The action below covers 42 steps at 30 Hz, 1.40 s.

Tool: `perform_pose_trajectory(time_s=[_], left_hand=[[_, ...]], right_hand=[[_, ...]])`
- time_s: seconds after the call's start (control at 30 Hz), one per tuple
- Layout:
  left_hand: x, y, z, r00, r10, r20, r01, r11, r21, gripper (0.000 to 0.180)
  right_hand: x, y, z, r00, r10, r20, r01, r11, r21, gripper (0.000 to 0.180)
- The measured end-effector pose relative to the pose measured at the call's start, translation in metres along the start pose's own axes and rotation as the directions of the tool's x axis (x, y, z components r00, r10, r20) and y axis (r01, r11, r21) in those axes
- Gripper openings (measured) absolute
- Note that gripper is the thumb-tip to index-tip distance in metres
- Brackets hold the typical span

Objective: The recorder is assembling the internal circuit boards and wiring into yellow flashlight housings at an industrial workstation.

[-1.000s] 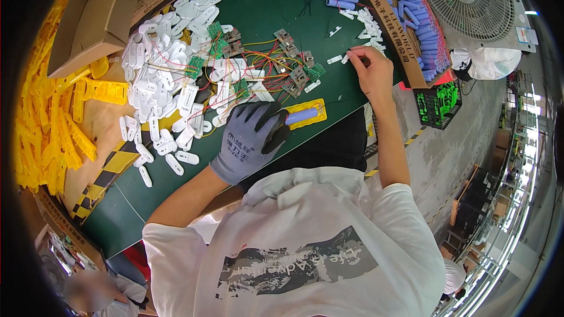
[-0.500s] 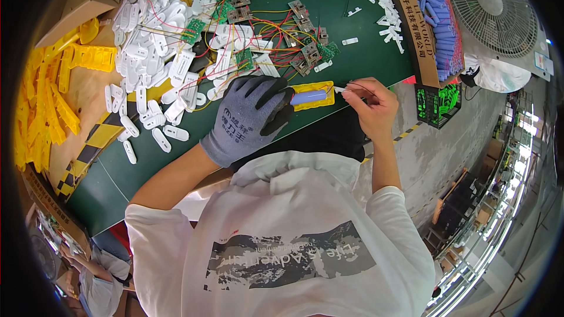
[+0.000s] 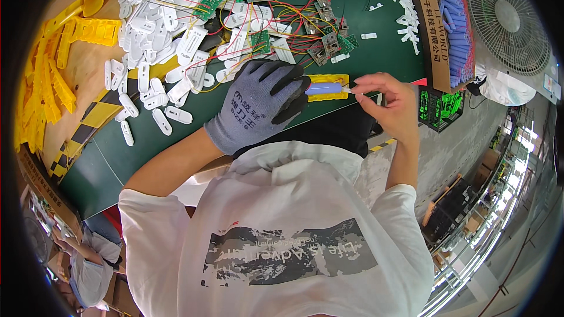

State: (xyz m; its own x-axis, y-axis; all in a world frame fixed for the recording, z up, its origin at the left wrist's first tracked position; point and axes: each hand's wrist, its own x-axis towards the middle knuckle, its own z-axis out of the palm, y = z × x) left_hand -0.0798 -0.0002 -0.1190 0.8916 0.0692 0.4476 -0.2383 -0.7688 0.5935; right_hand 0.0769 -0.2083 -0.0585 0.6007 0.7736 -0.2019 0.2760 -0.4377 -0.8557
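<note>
My left hand point(image 3: 258, 103), in a grey-blue glove with dark fingers, closes round the left end of a yellow plastic case point(image 3: 344, 78). A blue-violet cylindrical battery cell point(image 3: 324, 88) lies lengthwise in that case, its left part covered by the gloved fingers. At the case's right end, my bare right hand point(image 3: 389, 104) has thumb and fingers bent toward each other round a small white piece point(image 3: 348, 90), which is mostly hidden. Beyond the case, green circuit boards point(image 3: 260, 42) with red and yellow wires lie over white plastic shells point(image 3: 191, 44).
Yellow plastic cases point(image 3: 50, 97) pile up at the far left. Small white parts point(image 3: 409, 23) lie beside a carton point(image 3: 432, 29) full of blue cells point(image 3: 452, 20). A fan point(image 3: 506, 16) and a black-green basket point(image 3: 439, 107) stand at the right. Another person point(image 3: 91, 270) is at lower left.
The view has shifted, so the table's things appear farther right and higher. My right fingertips have come closer to the case's right end. My left hand keeps its hold.
</note>
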Motion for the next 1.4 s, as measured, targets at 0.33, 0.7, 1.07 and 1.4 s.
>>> perform_pose_trajectory(time_s=[0.33, 0.7, 1.07, 1.4], left_hand=[[0.000, 0.001, -0.001, 1.000, 0.000, -0.015, 0.000, 1.000, -0.007, 0.033], [-0.002, 0.000, 0.002, 1.000, 0.002, 0.019, -0.002, 1.000, 0.004, 0.033], [0.001, -0.001, -0.001, 1.000, 0.016, 0.019, -0.017, 0.999, 0.031, 0.037], [0.001, 0.004, -0.008, 0.999, 0.038, -0.006, -0.038, 0.999, 0.006, 0.064]], right_hand=[[0.021, -0.025, -0.005, 0.953, -0.113, 0.281, 0.199, 0.933, -0.301, 0.021], [0.008, 0.002, 0.021, 0.978, -0.186, -0.095, 0.151, 0.944, -0.294, 0.031], [0.006, 0.011, 0.015, 0.999, -0.016, 0.040, 0.016, 1.000, -0.009, 0.047], [0.002, 0.018, 0.017, 0.976, -0.205, 0.080, 0.218, 0.945, -0.243, 0.050]])
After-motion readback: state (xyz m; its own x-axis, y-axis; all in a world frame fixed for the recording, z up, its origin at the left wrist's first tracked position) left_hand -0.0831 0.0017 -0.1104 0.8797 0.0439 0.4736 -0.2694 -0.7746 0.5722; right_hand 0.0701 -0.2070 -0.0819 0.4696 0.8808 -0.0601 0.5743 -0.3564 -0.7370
